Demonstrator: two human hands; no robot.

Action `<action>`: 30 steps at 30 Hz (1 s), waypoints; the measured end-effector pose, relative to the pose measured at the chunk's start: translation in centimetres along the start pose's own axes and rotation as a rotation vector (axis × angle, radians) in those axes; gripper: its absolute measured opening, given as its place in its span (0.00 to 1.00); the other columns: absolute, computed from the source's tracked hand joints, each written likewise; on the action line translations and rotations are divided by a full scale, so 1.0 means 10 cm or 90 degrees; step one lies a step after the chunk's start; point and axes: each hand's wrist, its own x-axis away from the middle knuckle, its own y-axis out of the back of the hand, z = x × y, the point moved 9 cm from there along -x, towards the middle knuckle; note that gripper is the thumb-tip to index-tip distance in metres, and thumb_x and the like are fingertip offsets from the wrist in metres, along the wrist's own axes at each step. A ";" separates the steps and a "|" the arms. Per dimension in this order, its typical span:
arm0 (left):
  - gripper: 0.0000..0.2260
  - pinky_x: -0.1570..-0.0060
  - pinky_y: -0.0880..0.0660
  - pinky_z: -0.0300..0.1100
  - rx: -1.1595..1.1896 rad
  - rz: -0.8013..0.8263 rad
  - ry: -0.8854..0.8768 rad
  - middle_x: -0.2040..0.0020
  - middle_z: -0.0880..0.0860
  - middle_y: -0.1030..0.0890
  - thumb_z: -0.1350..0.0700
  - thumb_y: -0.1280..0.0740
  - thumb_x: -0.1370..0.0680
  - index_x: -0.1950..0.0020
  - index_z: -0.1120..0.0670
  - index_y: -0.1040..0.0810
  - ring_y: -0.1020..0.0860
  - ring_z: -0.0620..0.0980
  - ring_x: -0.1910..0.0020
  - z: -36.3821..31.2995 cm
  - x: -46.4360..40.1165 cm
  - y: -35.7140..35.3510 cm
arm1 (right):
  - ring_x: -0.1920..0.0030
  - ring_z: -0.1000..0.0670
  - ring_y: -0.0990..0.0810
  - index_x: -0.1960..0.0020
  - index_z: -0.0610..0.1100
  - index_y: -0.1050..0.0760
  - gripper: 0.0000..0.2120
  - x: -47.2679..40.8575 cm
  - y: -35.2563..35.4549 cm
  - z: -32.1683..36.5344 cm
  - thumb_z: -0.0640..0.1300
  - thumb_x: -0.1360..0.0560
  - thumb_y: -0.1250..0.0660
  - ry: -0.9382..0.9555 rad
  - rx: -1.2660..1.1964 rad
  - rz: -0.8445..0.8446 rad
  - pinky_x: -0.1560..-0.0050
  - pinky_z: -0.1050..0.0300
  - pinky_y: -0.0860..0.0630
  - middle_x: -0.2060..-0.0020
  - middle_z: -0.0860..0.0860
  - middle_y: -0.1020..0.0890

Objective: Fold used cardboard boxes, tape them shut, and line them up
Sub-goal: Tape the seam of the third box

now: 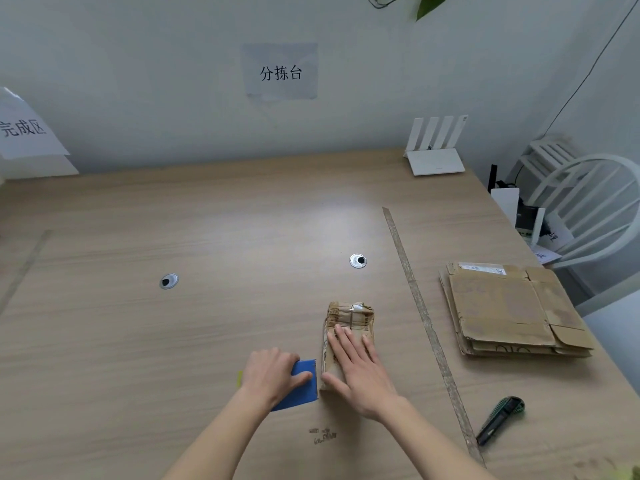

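Under flat right grip (360,372), folded cardboard bundle (349,327) on table (207,237).

Both bare forearms are reaching in from the 6 o'clock edge, converging toward the middle. The left hand (273,372) is lying palm down, knuckles raised, fingers curling over toward 3 o'clock and the thumb stretching out the same way. The right hand (356,372) is pressing flat, fingers straight and together, pointing toward 11 o'clock, thumb spreading toward 9 o'clock.
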 end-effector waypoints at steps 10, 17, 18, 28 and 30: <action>0.19 0.63 0.33 0.45 -0.084 -0.006 0.036 0.53 0.52 0.17 0.39 0.42 0.20 0.49 0.51 0.20 0.18 0.55 0.54 0.08 -0.04 0.03 | 0.21 0.54 0.42 0.21 0.52 0.38 0.39 0.04 -0.03 0.04 0.65 0.28 0.39 -0.050 -0.013 -0.038 0.25 0.45 0.53 0.20 0.56 0.39; 0.19 0.76 0.45 0.37 0.022 -0.119 0.045 0.72 0.49 0.21 0.34 0.44 0.25 0.55 0.44 0.21 0.22 0.50 0.76 0.21 0.10 -0.18 | 0.23 0.49 0.37 0.26 0.47 0.31 0.43 0.02 0.01 0.25 0.51 0.41 0.26 -0.144 -0.019 -0.123 0.25 0.39 0.45 0.25 0.51 0.31; 0.19 0.77 0.45 0.34 0.057 -0.122 0.052 0.77 0.48 0.24 0.34 0.44 0.27 0.56 0.43 0.21 0.25 0.50 0.80 0.26 0.11 -0.26 | 0.23 0.48 0.37 0.26 0.47 0.31 0.43 0.02 0.00 0.27 0.49 0.41 0.26 -0.146 -0.017 -0.138 0.25 0.39 0.45 0.25 0.51 0.31; 0.26 0.74 0.55 0.36 0.131 -0.225 0.046 0.76 0.50 0.31 0.37 0.45 0.26 0.40 0.48 0.17 0.33 0.51 0.83 0.35 0.21 -0.97 | 0.20 0.57 0.66 0.17 0.51 0.55 0.44 0.01 0.04 0.22 0.67 0.23 0.39 0.050 -0.086 -0.032 0.21 0.49 0.66 0.19 0.57 0.62; 0.24 0.72 0.59 0.36 0.118 -0.221 0.057 0.75 0.50 0.31 0.37 0.40 0.26 0.41 0.48 0.17 0.32 0.51 0.83 0.34 0.22 -1.00 | 0.19 0.57 0.60 0.17 0.52 0.51 0.40 0.04 0.04 0.15 0.66 0.22 0.39 0.084 -0.038 -0.057 0.20 0.50 0.60 0.18 0.58 0.56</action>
